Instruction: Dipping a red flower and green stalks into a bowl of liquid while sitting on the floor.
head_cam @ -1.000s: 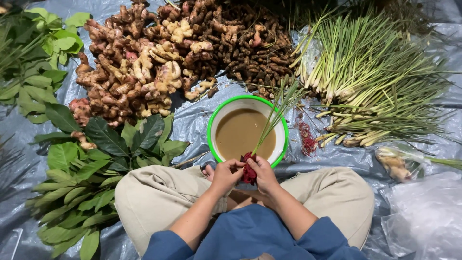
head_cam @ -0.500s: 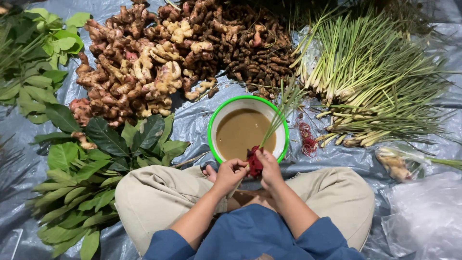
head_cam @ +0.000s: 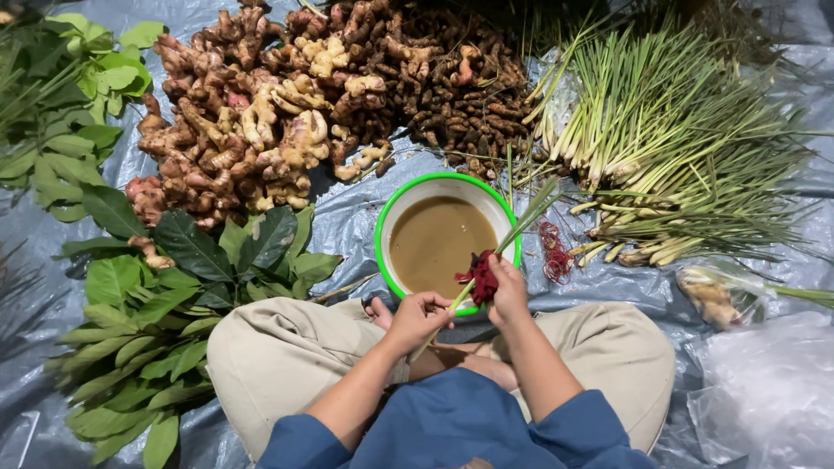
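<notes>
I sit cross-legged on a grey tarp. My left hand [head_cam: 419, 318] grips the pale lower end of a lemongrass stalk [head_cam: 518, 229], which slants up to the right across a green-rimmed bowl [head_cam: 387, 226] of muddy brown water. My right hand [head_cam: 508, 291] presses a dark red cloth [head_cam: 482, 278] around the stalk, just over the near rim of the bowl. Both hands are close together in front of my knees.
A pile of ginger and galangal roots [head_cam: 261, 122] and darker turmeric [head_cam: 452, 78] lies beyond the bowl. Lemongrass stalks [head_cam: 669, 148] are heaped at the right, with red rubber bands [head_cam: 552, 252] beside the bowl. Green leaves [head_cam: 165, 287] cover the left; plastic bags [head_cam: 764, 382] lie at the right.
My hands have shifted slightly right and toward the bowl's rim, and the red cloth has slid along the stalk. The stalk stays slanted across the bowl.
</notes>
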